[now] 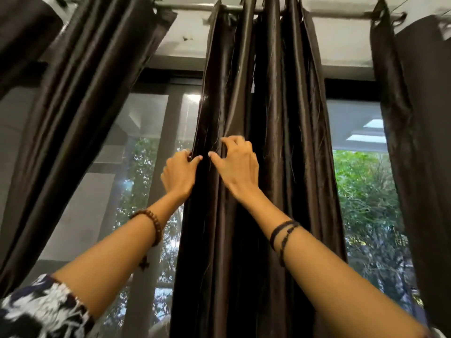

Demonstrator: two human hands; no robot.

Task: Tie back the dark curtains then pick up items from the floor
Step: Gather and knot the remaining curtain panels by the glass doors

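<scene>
A dark brown satin curtain (273, 113) hangs bunched in narrow folds from a metal rod (188, 7) in the middle of the view. Both of my arms reach up to it. My left hand (179, 174) grips the curtain's left edge, fingers wrapped round the cloth and thumb on the front. My right hand (238, 164) lies on the front folds just to the right, its fingers curled and pinching the fabric. The floor and anything on it are out of sight.
Another dark curtain (80, 98) hangs at the left and a third (419, 132) at the right. Window glass (366, 196) with green trees outside shows between them. A white ceiling beam (185, 45) runs behind the rod.
</scene>
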